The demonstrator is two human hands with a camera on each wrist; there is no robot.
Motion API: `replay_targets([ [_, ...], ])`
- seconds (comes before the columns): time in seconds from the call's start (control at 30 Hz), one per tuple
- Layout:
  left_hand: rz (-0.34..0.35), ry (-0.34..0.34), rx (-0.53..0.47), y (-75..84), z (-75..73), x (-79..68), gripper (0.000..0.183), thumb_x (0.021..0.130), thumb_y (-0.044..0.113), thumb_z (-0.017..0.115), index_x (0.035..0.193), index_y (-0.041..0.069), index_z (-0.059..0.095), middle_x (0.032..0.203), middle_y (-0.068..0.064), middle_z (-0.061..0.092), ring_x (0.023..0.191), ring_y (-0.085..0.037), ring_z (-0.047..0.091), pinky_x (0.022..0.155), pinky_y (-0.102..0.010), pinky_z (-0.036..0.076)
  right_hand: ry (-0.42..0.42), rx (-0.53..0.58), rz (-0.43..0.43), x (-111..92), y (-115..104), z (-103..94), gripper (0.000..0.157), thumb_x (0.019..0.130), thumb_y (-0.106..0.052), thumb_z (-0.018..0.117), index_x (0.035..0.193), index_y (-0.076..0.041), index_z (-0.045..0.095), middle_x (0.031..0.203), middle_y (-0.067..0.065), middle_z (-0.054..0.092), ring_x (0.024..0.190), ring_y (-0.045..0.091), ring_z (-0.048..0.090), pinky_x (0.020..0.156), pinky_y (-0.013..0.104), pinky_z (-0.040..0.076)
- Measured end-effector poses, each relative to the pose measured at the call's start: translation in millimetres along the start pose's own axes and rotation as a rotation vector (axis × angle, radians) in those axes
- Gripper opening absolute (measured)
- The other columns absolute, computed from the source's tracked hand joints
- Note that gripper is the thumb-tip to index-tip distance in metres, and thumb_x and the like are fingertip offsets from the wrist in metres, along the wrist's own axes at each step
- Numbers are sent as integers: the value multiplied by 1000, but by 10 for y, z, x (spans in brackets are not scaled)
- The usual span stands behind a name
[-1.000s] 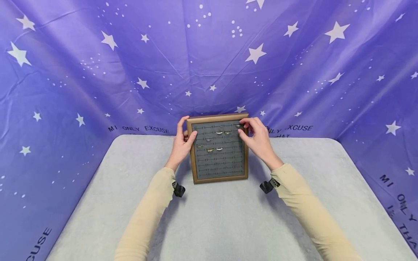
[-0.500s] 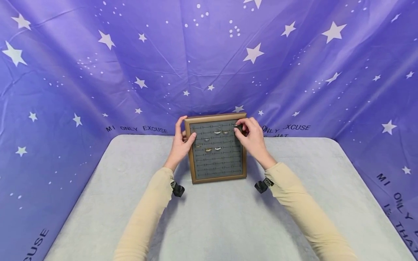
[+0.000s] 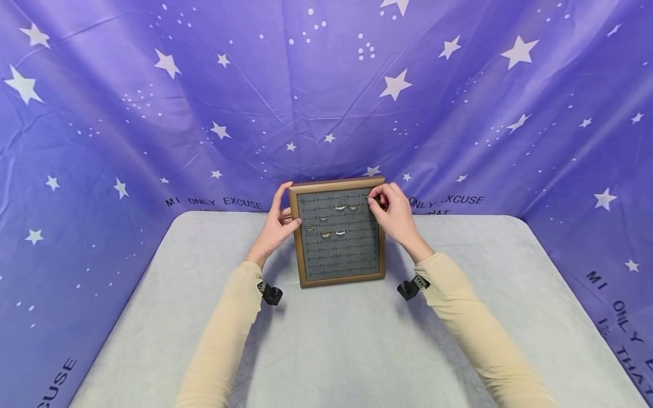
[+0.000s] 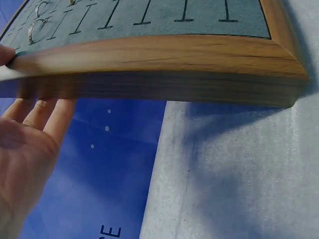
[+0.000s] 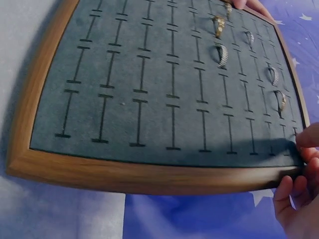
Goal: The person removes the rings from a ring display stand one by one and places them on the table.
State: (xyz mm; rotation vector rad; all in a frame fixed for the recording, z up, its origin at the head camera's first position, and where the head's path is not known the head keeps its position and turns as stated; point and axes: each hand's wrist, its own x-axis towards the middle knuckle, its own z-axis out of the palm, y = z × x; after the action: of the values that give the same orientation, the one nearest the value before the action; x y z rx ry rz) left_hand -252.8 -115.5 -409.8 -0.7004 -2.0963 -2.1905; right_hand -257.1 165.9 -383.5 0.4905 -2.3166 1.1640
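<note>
A wooden-framed ring display tray (image 3: 344, 258), lined with dark grey slotted padding, stands tilted up on the table. My left hand (image 3: 278, 226) grips its left side, thumb at the front edge and fingers behind; the left wrist view shows these fingers (image 4: 57, 117) under the frame. With thumb and index finger together, my right hand (image 3: 398, 218) pinches at the upper right slots, where a small ring is mostly hidden by the fingertips. Several rings sit in other slots, among them a silver ring (image 5: 223, 56) and a gold ring (image 5: 218, 26).
A grey cloth-covered table (image 3: 331, 345) lies under the tray. Close behind the tray hangs a purple curtain (image 3: 326, 85) with white stars, which also runs along both sides. Black wrist cameras hang below both wrists.
The right hand has moved slightly left and its thumb and index finger have closed together at the upper right slot. The left thumb has slid down and outward to the tray's edge.
</note>
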Motion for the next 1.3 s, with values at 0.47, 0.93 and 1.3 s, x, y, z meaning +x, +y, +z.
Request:
replay_targets([
  [0.47, -9, -18, -40, -20, -10, -3, 82, 85, -19, 52, 151, 16, 19, 118, -36, 55, 87, -20, 66, 74, -29, 54, -180, -18, 59, 55, 5, -157, 7, 89, -8, 59, 90, -1, 60, 78, 7, 40, 69, 20, 39, 62, 31, 31],
  [0.93, -27, -8, -63, -267, -96, 58, 87, 86, -18, 52, 153, 25, 18, 119, -35, 56, 86, -22, 67, 71, -32, 55, -114, 240, 113, -100, -13, -213, 3, 90, -2, 58, 90, 1, 57, 111, 19, 51, 89, 18, 48, 70, 26, 41],
  [1.3, -5, 1, -49, -281, -82, 53, 88, 86, -17, 52, 152, 31, 21, 116, -32, 59, 85, -21, 67, 72, -32, 55, -123, 264, 122, -289, -364, -363, 11, 91, 9, 55, 99, 16, 57, 99, 22, 55, 85, 19, 55, 71, 25, 47],
])
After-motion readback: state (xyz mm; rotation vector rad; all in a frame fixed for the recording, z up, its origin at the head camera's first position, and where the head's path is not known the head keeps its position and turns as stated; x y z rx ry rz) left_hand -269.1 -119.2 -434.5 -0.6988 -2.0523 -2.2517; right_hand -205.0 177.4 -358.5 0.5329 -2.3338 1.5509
